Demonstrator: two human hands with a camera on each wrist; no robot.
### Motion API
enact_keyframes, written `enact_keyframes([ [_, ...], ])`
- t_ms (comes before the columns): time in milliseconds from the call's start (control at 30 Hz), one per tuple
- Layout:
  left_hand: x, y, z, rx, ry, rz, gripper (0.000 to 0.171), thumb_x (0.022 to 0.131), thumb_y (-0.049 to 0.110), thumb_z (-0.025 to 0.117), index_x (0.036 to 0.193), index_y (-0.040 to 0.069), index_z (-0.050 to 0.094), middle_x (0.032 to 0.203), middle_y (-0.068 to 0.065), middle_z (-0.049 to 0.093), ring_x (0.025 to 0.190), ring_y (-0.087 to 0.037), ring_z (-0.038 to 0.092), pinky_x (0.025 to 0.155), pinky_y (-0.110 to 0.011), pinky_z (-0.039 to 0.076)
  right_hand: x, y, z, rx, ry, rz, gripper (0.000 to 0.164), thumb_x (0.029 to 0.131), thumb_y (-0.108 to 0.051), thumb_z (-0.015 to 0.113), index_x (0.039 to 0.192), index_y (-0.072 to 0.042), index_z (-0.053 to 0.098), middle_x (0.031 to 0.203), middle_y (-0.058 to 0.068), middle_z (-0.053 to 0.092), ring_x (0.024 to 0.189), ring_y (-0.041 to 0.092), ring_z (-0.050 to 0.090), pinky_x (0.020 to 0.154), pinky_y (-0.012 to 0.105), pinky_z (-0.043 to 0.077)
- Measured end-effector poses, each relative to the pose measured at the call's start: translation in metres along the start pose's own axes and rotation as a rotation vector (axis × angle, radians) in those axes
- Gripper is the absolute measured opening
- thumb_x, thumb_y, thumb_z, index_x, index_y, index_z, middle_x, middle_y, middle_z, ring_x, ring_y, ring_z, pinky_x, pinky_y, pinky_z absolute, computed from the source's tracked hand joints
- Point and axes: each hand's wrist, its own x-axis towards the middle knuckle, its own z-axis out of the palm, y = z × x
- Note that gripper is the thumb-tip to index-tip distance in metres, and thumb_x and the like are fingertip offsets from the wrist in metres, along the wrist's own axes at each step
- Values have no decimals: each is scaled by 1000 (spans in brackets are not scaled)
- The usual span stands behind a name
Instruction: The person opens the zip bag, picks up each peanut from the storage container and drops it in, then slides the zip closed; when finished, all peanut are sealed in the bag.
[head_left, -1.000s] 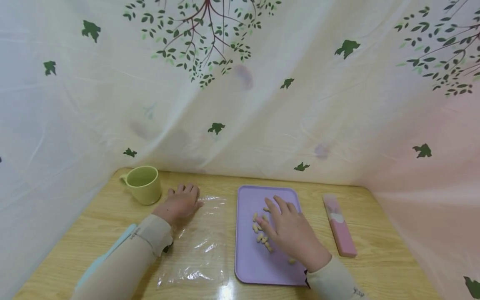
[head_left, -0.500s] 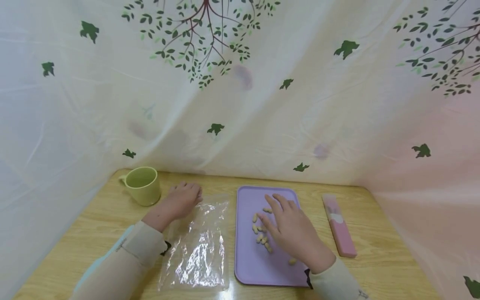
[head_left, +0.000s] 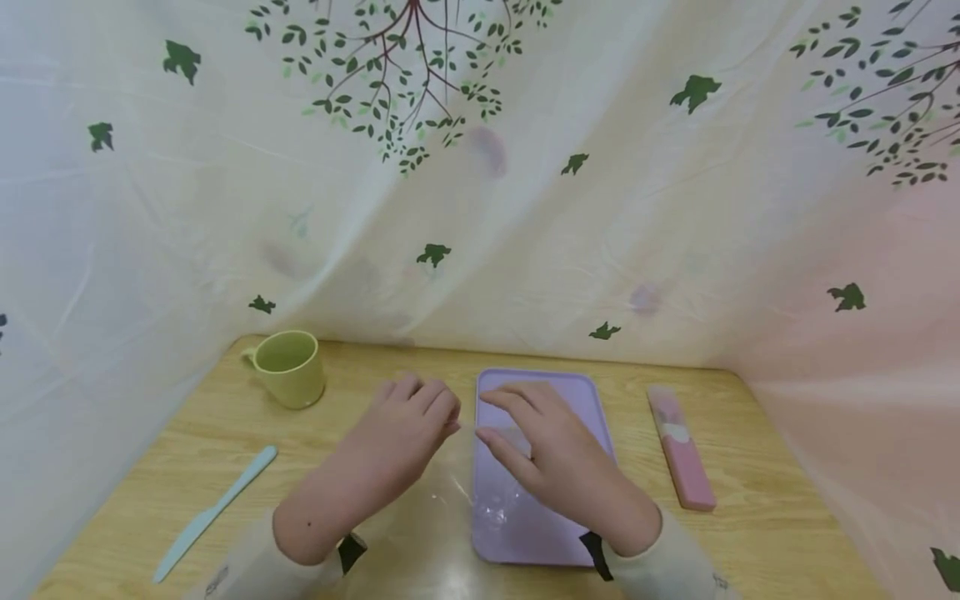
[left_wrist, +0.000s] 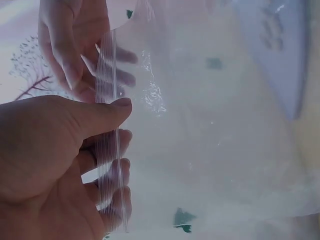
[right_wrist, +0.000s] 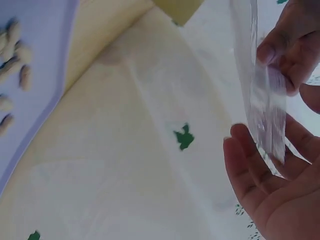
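My left hand pinches a clear zip bag along its ridged zip edge, thumb in front and fingers behind. The bag is lifted and hangs down between the hands and over part of the purple tray. Beside the bag's other top corner, my right hand has its thumb and fingers spread apart. In the right wrist view, its fingers reach around the zip edge without pinching it. Several peanuts lie on the tray, hidden by the right hand in the head view.
A green mug stands at the back left of the wooden table. A light blue plastic knife lies at the left front. Right of the tray is a long pink case. A printed cloth hangs behind the table.
My left hand has lifted the zip bag off the table and brought it right, towards the tray. My right hand has moved left from over the peanuts to the bag's edge.
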Motion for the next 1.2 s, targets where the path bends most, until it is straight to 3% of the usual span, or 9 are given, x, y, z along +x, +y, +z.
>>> enact_keyframes([
  [167, -3, 13, -6, 32, 72, 47, 22, 95, 24, 80, 102, 16, 61, 98, 5, 61, 85, -16, 50, 68, -26, 40, 2, -8, -1, 110, -8, -5, 8, 103, -19, 71, 110, -16, 74, 105, -8, 74, 100, 8, 65, 85, 26, 59],
  [333, -4, 17, -8, 41, 78, 49, 20, 96, 25, 78, 101, 16, 60, 98, 5, 60, 86, -16, 51, 69, -26, 40, 2, -11, -2, 121, -11, 33, 1, 101, -18, 74, 101, -18, 74, 96, -11, 72, 93, 5, 63, 81, 24, 57],
  [567, -4, 18, -9, 41, 92, 53, 15, 99, 25, 71, 99, 16, 59, 96, 5, 60, 87, -18, 53, 70, -28, 42, 2, -13, -4, 130, -54, 80, 4, 98, -19, 78, 99, -21, 75, 94, -13, 73, 92, 3, 62, 80, 23, 57],
  [833, -3, 18, -10, 49, 90, 44, 18, 97, 26, 76, 100, 16, 61, 95, 5, 60, 87, -18, 53, 69, -27, 41, 0, -14, -3, 89, -57, 53, 8, 99, -27, 78, 99, -19, 76, 95, -12, 73, 93, 4, 63, 80, 22, 57],
  [967, -3, 18, -10, 50, 97, 41, 17, 97, 26, 75, 99, 16, 61, 95, 5, 59, 86, -18, 53, 69, -28, 41, -1, -13, -1, 78, -28, 13, 5, 97, -22, 79, 99, -19, 76, 94, -12, 73, 92, 5, 64, 79, 22, 56],
  [1200, -2, 19, -12, 45, 121, 42, 12, 102, 27, 62, 98, 16, 60, 92, 4, 57, 84, -18, 50, 67, -28, 39, -2, -11, 1, 71, 6, -13, 11, 93, -13, 81, 99, -19, 75, 95, -11, 74, 92, 5, 65, 80, 22, 57],
])
